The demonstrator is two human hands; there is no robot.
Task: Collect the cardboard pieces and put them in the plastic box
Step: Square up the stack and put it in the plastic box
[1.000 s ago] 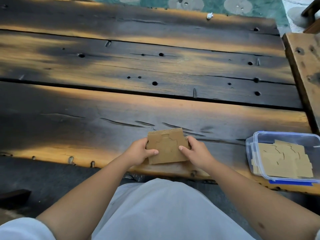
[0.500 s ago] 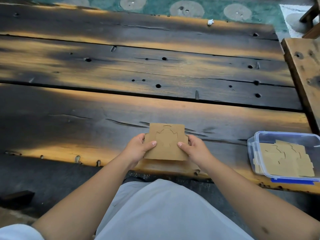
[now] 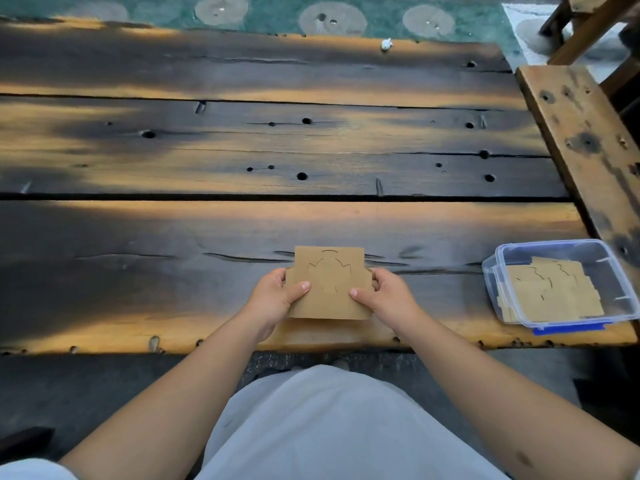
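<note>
A stack of brown cardboard pieces [image 3: 329, 282] with a cut-out outline on its top face is held just above the near plank of the wooden table. My left hand [image 3: 277, 299] grips its left edge and my right hand [image 3: 388, 297] grips its right edge, thumbs on top. A clear plastic box [image 3: 616, 268] with a blue latch stands at the table's near right corner, open, with several cardboard pieces [image 3: 550, 292] lying flat inside. The box is well to the right of both hands.
The dark wooden plank table [image 3: 242, 150] has knot holes and gaps between boards. A small white scrap [image 3: 387, 44] lies at its far edge. A wooden bench [image 3: 575, 126] stands along the right side. My lap in light cloth is below the near edge.
The stack has tipped from a tilted pose to facing flat upward and risen slightly. Both hands keep their hold on its sides.
</note>
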